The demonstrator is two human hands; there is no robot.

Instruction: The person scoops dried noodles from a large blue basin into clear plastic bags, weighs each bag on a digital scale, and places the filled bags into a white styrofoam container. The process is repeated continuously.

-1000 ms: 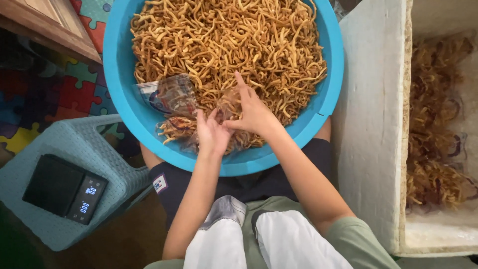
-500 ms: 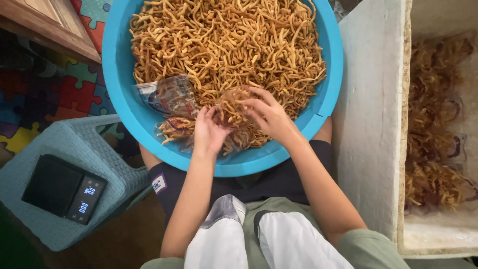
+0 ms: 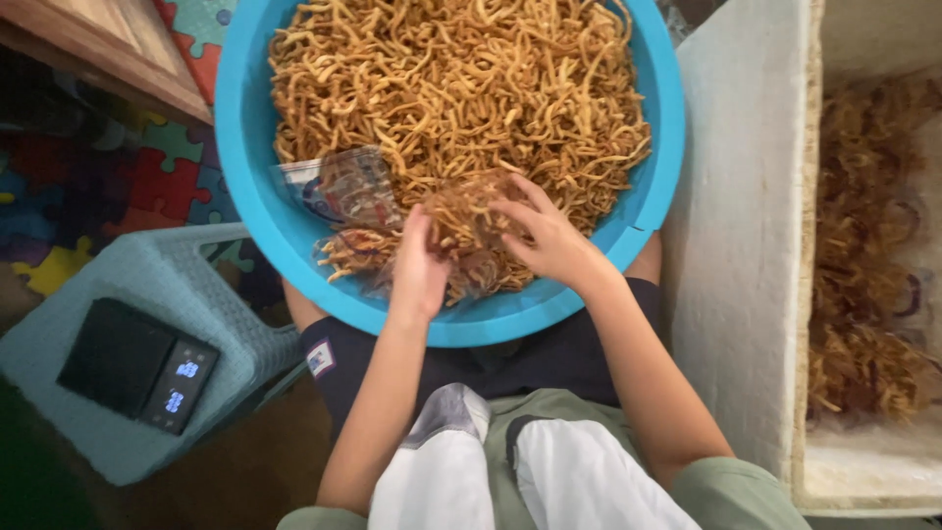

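A black digital scale [image 3: 135, 364] sat on a grey plastic stool [image 3: 147, 294]. In the blue basin [image 3: 245, 196] of fried snack sticks [image 3: 461, 88], the left hand [image 3: 419, 270] pinched a clear bag [image 3: 461, 245]; the right hand [image 3: 549, 236], fingers half curled, pushed sticks into it. A foam box [image 3: 746, 245] stood right.

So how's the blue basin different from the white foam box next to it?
The blue basin is round; the white foam box is straight-sided with thick walls. The basin sits on the person's lap, the box beside them to the right. Both hands reach into the basin, none into the box. Both hold brownish fried snack sticks.
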